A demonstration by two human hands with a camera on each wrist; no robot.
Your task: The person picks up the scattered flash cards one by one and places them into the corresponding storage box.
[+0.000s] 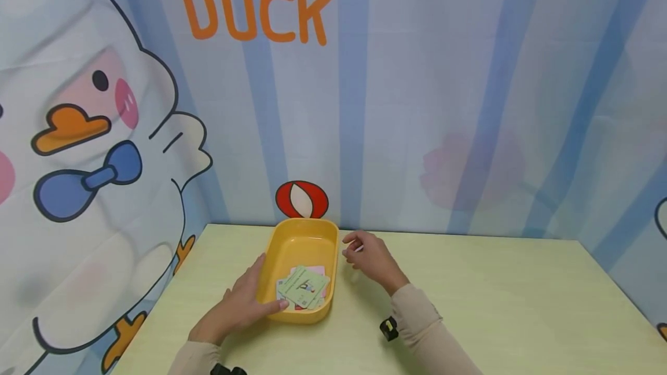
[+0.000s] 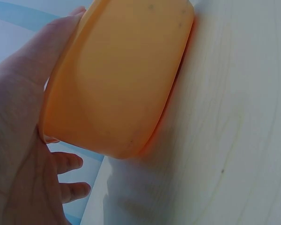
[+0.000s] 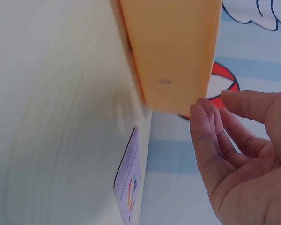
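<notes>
A yellow plastic bin (image 1: 294, 242) stands on the table with several printed cards in its near end, a green card (image 1: 302, 288) on top. My left hand (image 1: 242, 305) holds the bin's near left corner. Its thumb reaches over the front rim, and the other fingers lie along the outer left side. To the right of the bin, my right hand (image 1: 371, 256) hovers with loosely bent fingers (image 3: 203, 136) and nothing between them. A purple card (image 3: 129, 183) shows against the tabletop in the right wrist view; the head view does not show it.
The pale wood-grain table (image 1: 500, 300) runs back to a printed cloth wall (image 1: 401, 103) with blue stripes and a large duck (image 1: 88, 236). A small black device (image 1: 388, 328) sits at my right wrist.
</notes>
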